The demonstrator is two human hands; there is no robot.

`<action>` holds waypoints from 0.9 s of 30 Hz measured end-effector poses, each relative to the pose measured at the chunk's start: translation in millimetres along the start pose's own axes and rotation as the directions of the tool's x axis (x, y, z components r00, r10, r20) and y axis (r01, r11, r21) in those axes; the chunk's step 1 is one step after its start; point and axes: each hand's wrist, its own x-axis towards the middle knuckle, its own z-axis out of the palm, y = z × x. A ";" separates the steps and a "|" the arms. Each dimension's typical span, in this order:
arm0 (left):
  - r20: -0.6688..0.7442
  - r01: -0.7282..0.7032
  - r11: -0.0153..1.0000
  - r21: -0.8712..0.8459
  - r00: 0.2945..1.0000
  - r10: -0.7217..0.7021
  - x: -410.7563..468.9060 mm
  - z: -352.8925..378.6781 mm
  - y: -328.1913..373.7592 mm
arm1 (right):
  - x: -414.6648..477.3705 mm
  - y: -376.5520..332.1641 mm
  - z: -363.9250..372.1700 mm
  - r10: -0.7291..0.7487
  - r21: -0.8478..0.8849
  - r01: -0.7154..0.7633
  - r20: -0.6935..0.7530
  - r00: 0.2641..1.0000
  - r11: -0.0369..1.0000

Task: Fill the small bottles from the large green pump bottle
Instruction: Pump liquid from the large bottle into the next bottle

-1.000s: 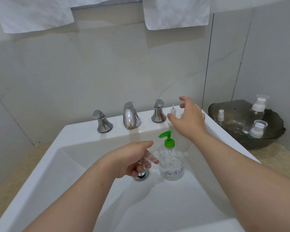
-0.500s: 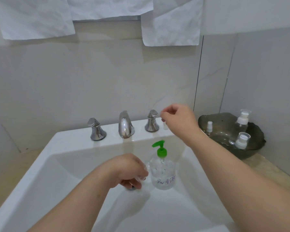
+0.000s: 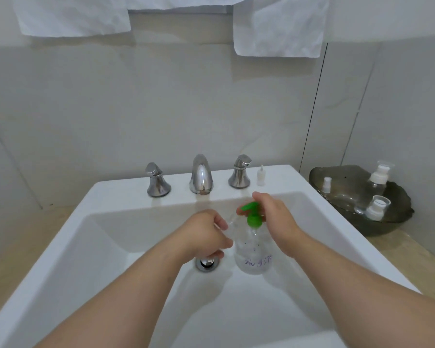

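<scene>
Fingers (image 3: 220,252) of your left hand (image 3: 206,234) are gripping a small bottle (image 3: 232,224) by its body, probably light and slippery; just right of them, your right hand (image 3: 278,218) is curling over the pump bottle (image 3: 254,257) top.

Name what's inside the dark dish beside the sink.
A tiny bottle, a tall bottle and a front bottle, all white-topped. The dish's near rim covers the front bottle's base.
</scene>
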 end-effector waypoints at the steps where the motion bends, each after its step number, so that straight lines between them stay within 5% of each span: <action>1: 0.004 -0.005 1.000 0.001 1.000 0.005 -0.4 -0.3 -0.3 | -1.1 0.9 4.4 0.003 -0.018 -0.003 0.021 1.000 1.000; 14: -0.063 -0.145 0.989 -0.007 0.988 0.144 3.1 -3.3 0.8 | 5.0 13.5 11.1 -0.037 -0.153 0.041 0.032 0.999 0.987; 27: -0.225 -0.168 0.985 0.032 0.959 0.171 11.1 -9.9 -4.7 | 11.5 -0.5 9.3 -0.030 -0.526 0.079 0.102 0.994 0.847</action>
